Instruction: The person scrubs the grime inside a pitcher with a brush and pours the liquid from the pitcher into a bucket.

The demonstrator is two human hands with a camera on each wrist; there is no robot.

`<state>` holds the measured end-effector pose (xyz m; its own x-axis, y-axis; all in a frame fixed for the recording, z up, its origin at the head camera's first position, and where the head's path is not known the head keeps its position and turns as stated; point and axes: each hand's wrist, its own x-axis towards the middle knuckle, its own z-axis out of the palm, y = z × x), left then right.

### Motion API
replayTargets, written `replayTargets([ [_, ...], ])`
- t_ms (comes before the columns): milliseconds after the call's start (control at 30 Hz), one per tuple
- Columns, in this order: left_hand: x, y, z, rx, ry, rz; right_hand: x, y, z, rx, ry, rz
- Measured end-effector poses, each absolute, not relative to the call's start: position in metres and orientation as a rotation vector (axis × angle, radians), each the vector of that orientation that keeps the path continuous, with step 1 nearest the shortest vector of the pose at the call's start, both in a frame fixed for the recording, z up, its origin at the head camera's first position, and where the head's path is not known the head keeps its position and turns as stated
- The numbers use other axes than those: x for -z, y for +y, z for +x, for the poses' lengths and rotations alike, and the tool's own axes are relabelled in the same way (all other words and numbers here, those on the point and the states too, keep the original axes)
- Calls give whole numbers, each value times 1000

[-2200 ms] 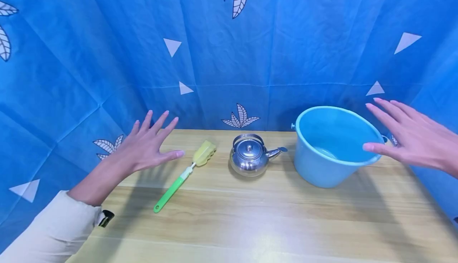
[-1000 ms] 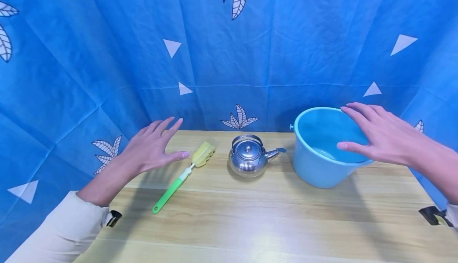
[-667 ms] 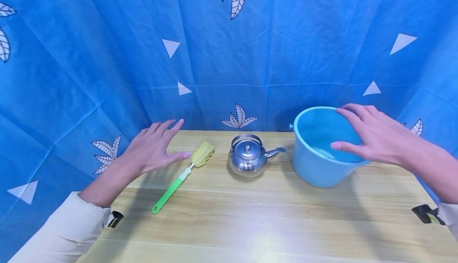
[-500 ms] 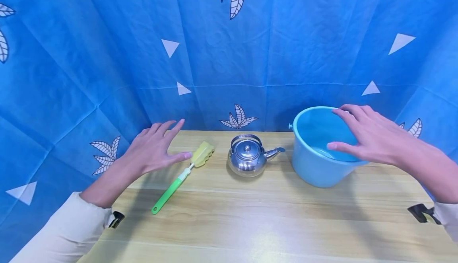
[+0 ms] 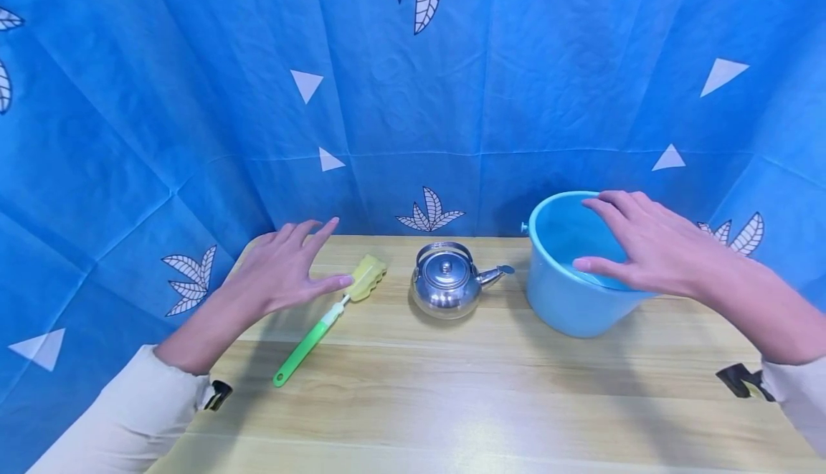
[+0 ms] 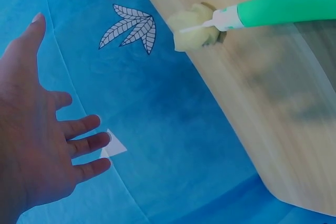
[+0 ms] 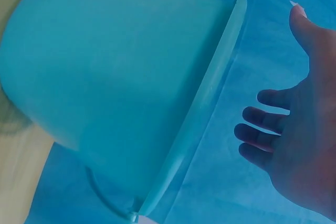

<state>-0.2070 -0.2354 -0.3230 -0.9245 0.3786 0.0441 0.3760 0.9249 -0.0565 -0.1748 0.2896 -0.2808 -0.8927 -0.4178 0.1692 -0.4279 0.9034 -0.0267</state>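
Note:
In the head view a green-handled bottle brush [image 5: 310, 345] with a yellow sponge head lies slanted on the table. Over its upper left my left hand [image 5: 277, 266] hovers, fingers spread and holding nothing. A shiny steel teapot [image 5: 447, 287] with a raised handle stands mid-table, its spout pointing right. To its right is a light-blue bucket [image 5: 568, 309]. My right hand [image 5: 658, 248] hangs above the bucket's right side with fingers apart and nothing in them, hiding part of the rim. The right wrist view shows a gap between the hand and the bucket rim.
A wooden table [image 5: 413, 402] runs beneath everything. Blue cloth [image 5: 413, 87] with leaf and triangle prints closes off the back and both sides. The bucket's thin handle [image 7: 102, 195] hangs down at its side.
My right hand has moved left, from beyond the bucket's right edge to above it. The left hand has shifted slightly right and down. Brush, teapot and bucket stay in place.

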Motion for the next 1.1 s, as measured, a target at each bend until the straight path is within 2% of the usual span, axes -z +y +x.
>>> replayTargets([
  [1100,333,-208,-211,14,-3031,-598,293,254,-181,-159,-2862,749],
])
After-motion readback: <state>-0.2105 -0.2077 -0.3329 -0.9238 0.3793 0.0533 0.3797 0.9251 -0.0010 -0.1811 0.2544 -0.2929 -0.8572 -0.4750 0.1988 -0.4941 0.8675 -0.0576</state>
